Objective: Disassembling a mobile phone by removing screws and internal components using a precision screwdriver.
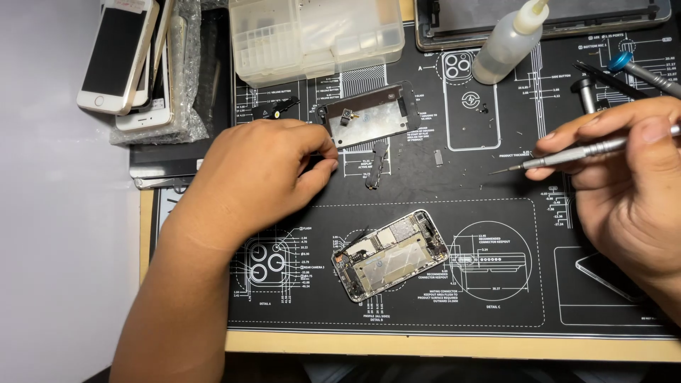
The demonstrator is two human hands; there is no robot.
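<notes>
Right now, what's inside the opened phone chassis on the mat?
Inside the opened silver phone chassis: a flat metal shield plate, small circuit-board parts and dark cables. Whatever lies under the plate is covered.

A stack of phones (120,60) is placed far left on bubble wrap (186,78); a clear plastic box (316,39) and squeeze bottle (511,42) are set along the mat's (496,298) top edge.

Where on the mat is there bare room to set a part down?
The mat is bare between the opened phone and right hand, and along its front edge. Crowded: around the metal plate by the left hand, and the back row with parts box and bottle.
</notes>
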